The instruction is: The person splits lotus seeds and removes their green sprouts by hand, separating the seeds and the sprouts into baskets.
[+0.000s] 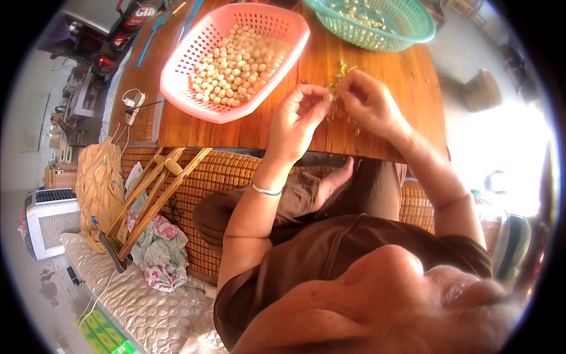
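Observation:
My left hand (298, 121) and my right hand (372, 103) meet above the wooden table near its front edge. Fingers and thumb are pinched on each, and the fingertips nearly touch. Something small and pale seems to lie between them, too small to name. Just behind and below the fingertips lies a little heap of yellow-green scraps (342, 72), partly hidden by my hands. To the left, a pink plastic basket (177, 97) with a perforated wall holds many pale, round, seed-like pieces (236, 65). A silver bangle (266, 190) circles my left wrist.
A green colander (407, 38) with some pale pieces stands at the back right of the table (206, 133). Wooden crutches (156, 194) lean at the left by crumpled floral cloth (159, 251). A power strip (135, 106) lies left of the pink basket. A stool (483, 91) stands right.

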Motion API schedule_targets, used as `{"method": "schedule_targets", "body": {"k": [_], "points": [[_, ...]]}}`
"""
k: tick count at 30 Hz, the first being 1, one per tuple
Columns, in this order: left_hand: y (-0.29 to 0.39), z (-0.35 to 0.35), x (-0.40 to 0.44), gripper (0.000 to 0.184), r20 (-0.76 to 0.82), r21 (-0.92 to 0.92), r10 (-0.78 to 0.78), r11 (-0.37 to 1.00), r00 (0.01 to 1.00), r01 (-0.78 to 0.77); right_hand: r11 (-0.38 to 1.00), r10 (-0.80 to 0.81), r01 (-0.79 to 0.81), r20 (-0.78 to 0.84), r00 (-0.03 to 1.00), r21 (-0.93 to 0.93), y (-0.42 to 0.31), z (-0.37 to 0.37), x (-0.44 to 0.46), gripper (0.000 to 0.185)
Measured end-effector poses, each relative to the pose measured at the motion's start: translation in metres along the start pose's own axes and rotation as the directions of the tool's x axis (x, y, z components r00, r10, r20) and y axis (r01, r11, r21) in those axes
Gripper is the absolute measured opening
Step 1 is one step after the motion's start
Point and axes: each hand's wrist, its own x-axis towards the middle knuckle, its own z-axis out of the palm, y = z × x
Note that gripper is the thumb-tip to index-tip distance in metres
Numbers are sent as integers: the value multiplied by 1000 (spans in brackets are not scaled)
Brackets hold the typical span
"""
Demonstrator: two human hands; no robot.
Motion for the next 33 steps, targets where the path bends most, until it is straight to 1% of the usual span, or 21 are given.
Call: {"method": "schedule_targets", "body": {"k": [3,5,11,13,15,17,22,24,28,30,33], "points": [[-2,-4,0,15,42,-18,3,1000,999,-2,999,7,-7,-8,1000,36,2,0,0,5],[-1,-3,0,15,31,-75,1,997,1000,1,1000,5,-4,-17,1000,30,1,0,0,4],[2,-1,0,15,10,-100,-22,995,1000,23,1000,13,-12,-44,999,18,2,-1,0,3],[0,-2,0,15,11,-117,-5,993,1000,6,1000,10,-9,-44,999,23,3,-2,1,3],[-1,-3,0,16,10,-134,11,991,1000,-10,999,27,-27,-5,1000,35,2,-3,1,4],[-2,-3,0,16,-4,-161,6,987,1000,-7,999,31,-30,-13,999,34,-1,-3,0,4],[2,-2,-1,20,-8,-157,0,988,1000,-1,998,53,-52,-33,998,37,-3,-4,1,5],[3,-3,-1,22,-8,-157,-10,987,1000,8,997,73,-73,-35,997,-4,-2,-6,2,6],[3,-2,-1,22,-16,-141,-3,990,1000,1,999,52,-53,-47,998,-10,5,-6,3,7],[4,-2,-1,22,-29,-149,-4,989,1000,0,997,11,-22,-142,990,-72,7,-5,4,10],[5,-3,-1,22,-40,-188,-29,982,999,21,992,6,-27,-171,985,-121,9,-5,6,12]]}}
